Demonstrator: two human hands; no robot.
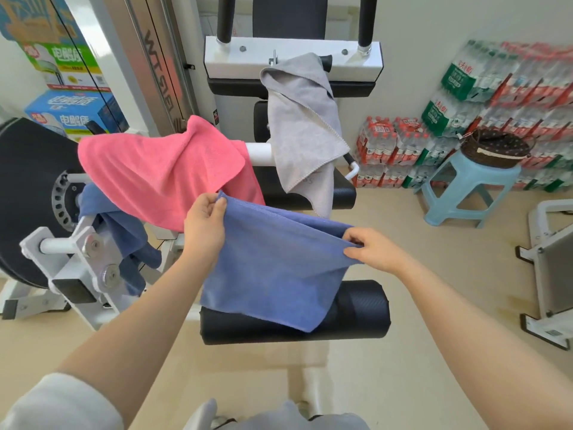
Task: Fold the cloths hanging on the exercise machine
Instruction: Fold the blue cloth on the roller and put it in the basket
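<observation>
I hold a blue cloth (pixel 273 268) up in front of me with both hands. My left hand (pixel 204 226) pinches its top left corner between my thumb and fingers. My right hand (pixel 370 248) pinches the top edge at the right side, and the cloth bunches a little there. The cloth hangs down from my hands, and its low corner lies over a black pad (pixel 356 315) of the machine (pixel 291 58). A pink cloth (pixel 161 172) is draped over a white bar (pixel 259 152) just behind my left hand. A grey cloth (pixel 305 125) hangs from the upper part of the machine, farther back and a bit to the right. Another dark blue cloth (pixel 124 234) hangs low on the left, on the white frame next to a big black wheel (pixel 28 187). On the floor to the right stands a light blue stool (pixel 465 193) with a dark basket (pixel 496 148) on top. Packs of water bottles (pixel 496 97) are stacked against the wall behind the stool. Some boxes (pixel 69 85) are piled up at the far left.
</observation>
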